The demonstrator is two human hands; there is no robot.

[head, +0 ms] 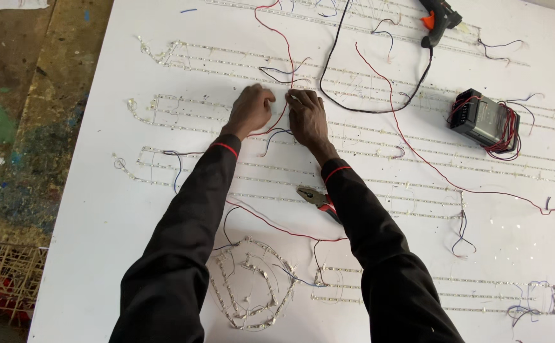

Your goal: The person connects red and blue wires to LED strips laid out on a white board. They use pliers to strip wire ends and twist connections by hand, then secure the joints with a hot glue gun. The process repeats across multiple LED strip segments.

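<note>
At the far left your white board (pixel 99 209) ends against a paint-stained floor (pixel 23 127), with a small wooden lattice frame (pixel 10 279) lying near the lower corner.

Your left arm, in a black sleeve with a red cuff stripe, stretches forward and slightly inward. Your left hand (pixel 249 109) lies knuckles-up on the board, fingers curled in tight towards the thumb. They seem to pinch the thin red wire (pixel 282 38) where it comes down between your hands, though the fingertips are hidden, so you cannot tell for certain.

Your right arm runs up beside it, angled the other way. Your right hand (pixel 306 116) rests just beside the left, nearly touching, fingers bent narrow with the tips pressed at the same wire, over a row of LED strip (pixel 379 136) glued to the board.

Below your right forearm lie red-handled pliers (pixel 317 198). Farther right a black cable (pixel 379 108) loops up to a black and orange glue gun (pixel 439 19) at the top edge. Well to the right sits a black power supply (pixel 484 119) wrapped in red wire.
</note>
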